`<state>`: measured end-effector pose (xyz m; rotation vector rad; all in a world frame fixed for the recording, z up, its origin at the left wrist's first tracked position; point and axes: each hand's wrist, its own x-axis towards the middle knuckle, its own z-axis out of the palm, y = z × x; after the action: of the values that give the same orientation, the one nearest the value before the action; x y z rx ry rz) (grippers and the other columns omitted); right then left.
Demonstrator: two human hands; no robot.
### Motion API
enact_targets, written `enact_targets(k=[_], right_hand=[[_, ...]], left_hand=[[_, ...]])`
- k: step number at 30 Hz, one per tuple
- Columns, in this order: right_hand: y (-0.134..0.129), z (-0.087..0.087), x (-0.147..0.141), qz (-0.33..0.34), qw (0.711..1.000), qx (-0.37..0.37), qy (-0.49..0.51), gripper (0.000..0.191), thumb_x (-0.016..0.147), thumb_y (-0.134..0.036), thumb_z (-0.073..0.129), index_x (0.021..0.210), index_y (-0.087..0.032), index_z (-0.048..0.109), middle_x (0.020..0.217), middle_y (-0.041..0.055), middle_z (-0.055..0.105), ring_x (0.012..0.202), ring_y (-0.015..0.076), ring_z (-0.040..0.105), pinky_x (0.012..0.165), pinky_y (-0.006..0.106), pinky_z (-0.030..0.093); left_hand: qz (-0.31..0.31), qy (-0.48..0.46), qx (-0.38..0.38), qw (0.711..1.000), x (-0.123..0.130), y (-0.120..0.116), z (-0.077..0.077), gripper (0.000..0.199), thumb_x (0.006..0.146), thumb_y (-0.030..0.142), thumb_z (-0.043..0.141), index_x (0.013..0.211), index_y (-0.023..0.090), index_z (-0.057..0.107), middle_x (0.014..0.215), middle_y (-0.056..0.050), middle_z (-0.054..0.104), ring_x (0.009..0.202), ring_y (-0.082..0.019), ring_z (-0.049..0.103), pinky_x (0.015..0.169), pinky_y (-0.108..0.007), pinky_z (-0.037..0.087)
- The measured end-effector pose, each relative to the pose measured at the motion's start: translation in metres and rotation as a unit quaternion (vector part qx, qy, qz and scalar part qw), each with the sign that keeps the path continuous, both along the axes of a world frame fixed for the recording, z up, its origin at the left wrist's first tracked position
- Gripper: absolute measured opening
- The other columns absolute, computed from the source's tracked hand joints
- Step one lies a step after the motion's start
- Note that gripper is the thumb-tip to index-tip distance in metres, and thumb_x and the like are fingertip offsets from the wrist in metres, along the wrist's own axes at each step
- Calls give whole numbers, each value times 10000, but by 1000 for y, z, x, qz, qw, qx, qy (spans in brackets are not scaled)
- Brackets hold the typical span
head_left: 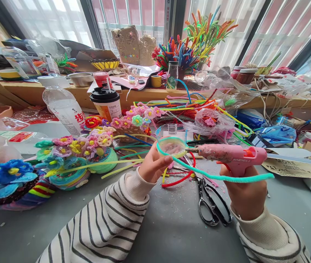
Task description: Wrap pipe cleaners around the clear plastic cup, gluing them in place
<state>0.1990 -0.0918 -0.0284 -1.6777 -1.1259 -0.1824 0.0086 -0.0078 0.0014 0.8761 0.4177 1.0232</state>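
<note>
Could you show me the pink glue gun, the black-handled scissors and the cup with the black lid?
Pink glue gun (228, 153), head view: on its body.
Black-handled scissors (212, 207), head view: on the handles.
Cup with the black lid (107, 108), head view: on its side, below the lid.

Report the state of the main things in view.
Left hand: holding clear container
Right hand: gripping glue gun
Clear container: held
Glue gun: nozzle at container
Turquoise pipe cleaner: one end free
Scissors: lying on table
Plastic bottle: white cap on
Coffee cup: black lid on
Glass bottle: upright, capped
</note>
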Motion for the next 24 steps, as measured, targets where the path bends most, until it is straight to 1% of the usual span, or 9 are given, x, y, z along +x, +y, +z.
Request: enact_targets(k=[3,5,7,9,12,15,18,24], right_hand=[[0,2,-1,-1,1000,4,-7,343,661,-415,590,819,-112,621,609,60,619,528,194,574,433,283,423],[1,2,0,-2,1000,7,-10,337,664,-416,586,807,-113,621,593,56,610,509,191,566,430,284,419],[1,1,1,-9,1000,6,-13,336,663,-417,589,805,-115,624,588,56,605,504,193,564,432,288,418],[1,0,2,-16,1000,1,-12,333,659,-419,594,801,-119,626,588,58,602,503,197,564,436,294,418],[1,-1,2,-15,1000,5,-6,338,654,-435,596,804,-133,623,590,53,603,507,201,568,443,298,421],[0,2,-1,-9,1000,8,-4,334,660,-437,592,789,-130,619,599,57,606,525,202,575,460,296,427],[0,5,-4,-23,1000,0,-8,332,675,-443,576,764,-126,617,580,53,590,513,193,561,466,294,425],[0,5,-2,-24,999,-7,-29,349,688,-429,558,829,-117,626,594,57,598,505,190,552,461,296,428]], left_hand=[[-5,-4,3,1000,0,-1,1,582,497,262,775,1009,189,510,947,-39,631,1002,-240,567,965,-392,344],[-3,-5,2,1000,0,-1,2,576,496,256,776,1003,186,512,930,-37,635,995,-236,571,959,-381,350],[1,-1,3,1000,0,-1,3,578,494,258,777,1003,187,513,928,-38,635,984,-236,575,916,-361,386],[2,9,4,1000,-1,-1,2,588,501,266,772,1020,192,507,947,-48,631,980,-248,575,839,-345,427],[1,18,5,1000,-1,-1,1,601,509,276,766,1042,195,499,975,-62,624,973,-260,575,759,-330,450],[3,13,6,1000,-2,-1,1,588,512,271,764,1033,194,504,975,-61,622,970,-251,574,771,-326,441],[3,8,2,1000,-1,-1,2,563,509,268,767,1007,197,513,957,-51,624,951,-241,581,777,-324,437],[-1,1,-3,1000,-1,-1,2,552,504,260,770,992,204,518,932,-33,631,908,-215,597,816,-335,427]])
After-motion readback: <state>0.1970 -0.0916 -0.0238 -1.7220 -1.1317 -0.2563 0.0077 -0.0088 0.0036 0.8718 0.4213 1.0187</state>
